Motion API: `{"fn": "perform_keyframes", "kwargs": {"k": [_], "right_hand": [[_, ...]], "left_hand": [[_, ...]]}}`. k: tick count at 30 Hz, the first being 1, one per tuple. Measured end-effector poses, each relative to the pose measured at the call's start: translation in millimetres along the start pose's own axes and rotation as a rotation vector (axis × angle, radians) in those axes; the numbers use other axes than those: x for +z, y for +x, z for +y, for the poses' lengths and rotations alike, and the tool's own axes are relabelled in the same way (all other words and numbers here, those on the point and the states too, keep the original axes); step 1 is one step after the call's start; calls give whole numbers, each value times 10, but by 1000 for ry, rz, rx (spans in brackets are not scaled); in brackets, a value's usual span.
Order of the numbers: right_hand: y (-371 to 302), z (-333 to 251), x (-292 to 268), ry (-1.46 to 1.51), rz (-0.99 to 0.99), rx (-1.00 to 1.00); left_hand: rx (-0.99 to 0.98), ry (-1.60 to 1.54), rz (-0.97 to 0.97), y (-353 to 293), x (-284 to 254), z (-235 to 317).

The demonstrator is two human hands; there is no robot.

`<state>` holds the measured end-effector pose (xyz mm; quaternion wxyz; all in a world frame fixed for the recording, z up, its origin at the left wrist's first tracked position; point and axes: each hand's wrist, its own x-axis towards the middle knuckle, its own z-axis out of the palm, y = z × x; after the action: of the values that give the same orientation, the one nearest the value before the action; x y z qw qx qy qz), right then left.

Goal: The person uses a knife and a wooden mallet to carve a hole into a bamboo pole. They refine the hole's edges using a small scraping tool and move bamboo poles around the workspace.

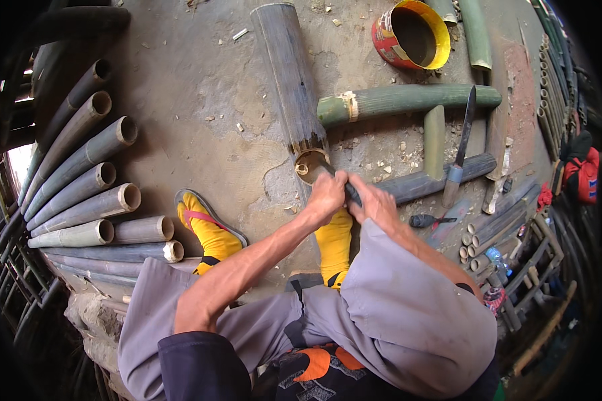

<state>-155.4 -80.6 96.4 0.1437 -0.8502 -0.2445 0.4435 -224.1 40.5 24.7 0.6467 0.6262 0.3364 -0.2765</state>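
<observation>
Left hand [326,196]: clenched around a dark tool [352,194], just outside the mouth of the tube [284,77]. Right hand [376,202]: grasping the same tool farther back, beside the left hand. Tool runs at a slant to the tube's mouth; its tip is hard to make out, kind cannot be told.

Tube lies lengthwise ahead of the person, open end facing the body. Rim is pale and ragged; a curled shaving [302,170] sits inside the mouth at the left.

Right of the tube: a green pole [415,100] lies crosswise, its left end against the tube's side. Nearer the body, a dark pole [465,171] slants out past the right hand; a short green piece [434,142] spans between the two poles. A knife [466,127] lies across the dark pole, blade pointing away from the body.

Beyond the green pole: red and yellow bucket [385,41], dark inside. Far left: fanned row of cut tubes [80,160], mouths toward the middle. Pale chips scattered over the floor [194,80].
</observation>
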Motion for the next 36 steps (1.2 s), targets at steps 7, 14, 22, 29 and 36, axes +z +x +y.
{"fn": "perform_keyframes", "kwargs": {"k": [7,14,22,29,36], "right_hand": [[541,-292,-755,-719,-81,-514],[1043,-881,-759,-1174,-256,-952],[565,19,-645,-261,-510,-348],[111,-723,-1121,-280,283,-491],[298,-598,334,-218,14,-934]], "left_hand": [[49,-1345,-25,-105,72,268],[213,-1965,-100,-110,41,213],[-102,-1530,-406,-707,430,243],[107,-377,252,-587,-140,325],[78,754,-172,-1130,-1290,96]]}}
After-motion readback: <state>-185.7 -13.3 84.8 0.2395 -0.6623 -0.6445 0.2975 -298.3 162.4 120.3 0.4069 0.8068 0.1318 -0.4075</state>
